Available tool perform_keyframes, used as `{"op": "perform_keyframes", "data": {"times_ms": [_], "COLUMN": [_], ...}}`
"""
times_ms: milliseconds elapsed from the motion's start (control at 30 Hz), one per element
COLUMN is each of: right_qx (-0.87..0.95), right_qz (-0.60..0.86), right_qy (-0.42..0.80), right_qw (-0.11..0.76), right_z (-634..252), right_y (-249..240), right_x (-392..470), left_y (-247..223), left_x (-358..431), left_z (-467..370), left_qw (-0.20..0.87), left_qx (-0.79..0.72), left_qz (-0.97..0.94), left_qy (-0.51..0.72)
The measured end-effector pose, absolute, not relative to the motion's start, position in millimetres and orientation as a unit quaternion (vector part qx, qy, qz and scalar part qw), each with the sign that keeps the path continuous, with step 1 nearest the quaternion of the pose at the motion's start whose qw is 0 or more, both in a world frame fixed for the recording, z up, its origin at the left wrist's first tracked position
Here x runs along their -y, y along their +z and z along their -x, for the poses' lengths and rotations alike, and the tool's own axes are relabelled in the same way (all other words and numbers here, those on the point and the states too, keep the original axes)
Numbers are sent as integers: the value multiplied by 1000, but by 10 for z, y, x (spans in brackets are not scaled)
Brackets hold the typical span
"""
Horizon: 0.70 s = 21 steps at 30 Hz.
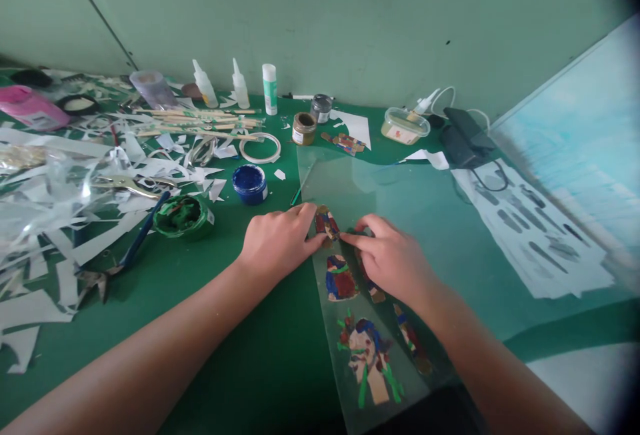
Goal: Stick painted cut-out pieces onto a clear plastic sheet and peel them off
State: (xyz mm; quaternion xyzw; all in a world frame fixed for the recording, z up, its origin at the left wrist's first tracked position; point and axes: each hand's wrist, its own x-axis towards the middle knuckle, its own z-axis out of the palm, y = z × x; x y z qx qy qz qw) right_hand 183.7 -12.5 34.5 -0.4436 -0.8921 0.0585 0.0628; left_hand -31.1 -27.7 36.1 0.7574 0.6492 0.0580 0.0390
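Note:
A small painted paper cut-out (327,223) in red, blue and gold lies near the left edge of a clear plastic sheet (425,188). The thumb and fingers of my left hand (277,241) close around its left side. From the other side, my right hand (395,258) is curled, with a fingertip at the cut-out's right edge. Below them lie a red and blue painted piece (343,279) and a painted head-and-neck figure (371,355) with green strips. One long painted piece (376,291) is partly hidden under my right hand; another painted strip (413,341) lies by my right forearm.
Left of my hands stand open jars of blue paint (250,185) and green paint (183,216). Pliers (123,258) and paper scraps (35,315) spread beyond. Glue bottles (240,88), a gold paint jar (304,129) and a plastic tub (405,127) line the back.

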Motion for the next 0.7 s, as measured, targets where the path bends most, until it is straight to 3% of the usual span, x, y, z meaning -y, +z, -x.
{"op": "perform_keyframes", "data": {"times_ms": [467, 700], "right_qx": [901, 918], "right_qz": [406, 381], "right_qy": [127, 88], "right_qw": [84, 63], "right_z": [-1750, -1602], "right_y": [373, 348], "right_x": [26, -279], "left_y": [372, 396], "left_x": [281, 279], "left_z": [320, 314], "left_qw": [20, 37], "left_qx": [-635, -639], "left_qz": [-770, -767], "left_qy": [58, 48]}}
